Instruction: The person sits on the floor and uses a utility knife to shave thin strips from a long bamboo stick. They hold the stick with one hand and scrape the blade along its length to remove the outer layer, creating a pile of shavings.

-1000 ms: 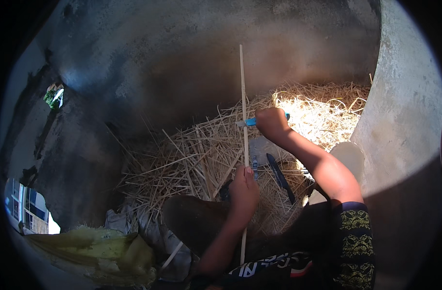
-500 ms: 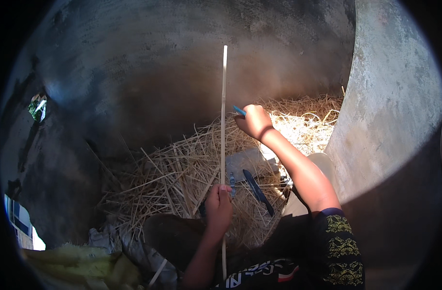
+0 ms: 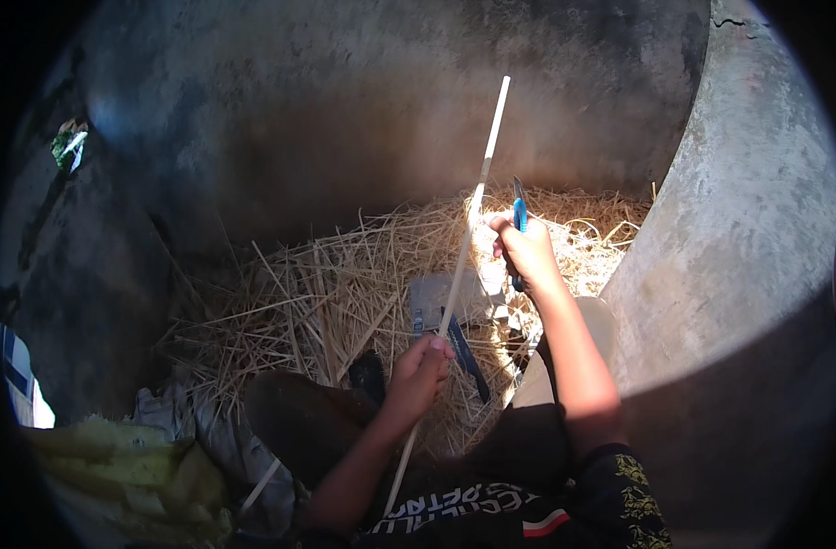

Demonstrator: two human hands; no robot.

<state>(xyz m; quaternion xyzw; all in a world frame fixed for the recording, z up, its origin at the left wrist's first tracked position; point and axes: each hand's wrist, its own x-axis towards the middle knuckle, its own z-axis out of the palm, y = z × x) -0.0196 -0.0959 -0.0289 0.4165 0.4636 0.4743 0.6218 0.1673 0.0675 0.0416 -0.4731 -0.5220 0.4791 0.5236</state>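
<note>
A long, thin, pale stick (image 3: 461, 256), like a bamboo strip, slants up to the right. My left hand (image 3: 420, 377) is closed round its lower part. My right hand (image 3: 530, 254), in bright sunlight, grips a blue utility knife (image 3: 519, 214) with the dark blade pointing up. Knife and right hand are just to the right of the stick's upper half; a small gap shows between blade and stick. Below the stick, a long dark flat tool (image 3: 466, 355) lies on the shavings, partly hidden. Beyond it rests a greyish flat slab (image 3: 480, 297).
Straw-like shavings (image 3: 294, 297) are heaped in front of me. A curved grey concrete wall (image 3: 326, 119) rises behind them, and another wall (image 3: 738, 229) stands close on the right. A yellowish sack (image 3: 116, 471) lies at lower left. My knee (image 3: 299, 416) is beside the heap.
The stick has tipped from upright to leaning right at its top. My right hand has turned and moved slightly down and right, so the knife now points up instead of left.
</note>
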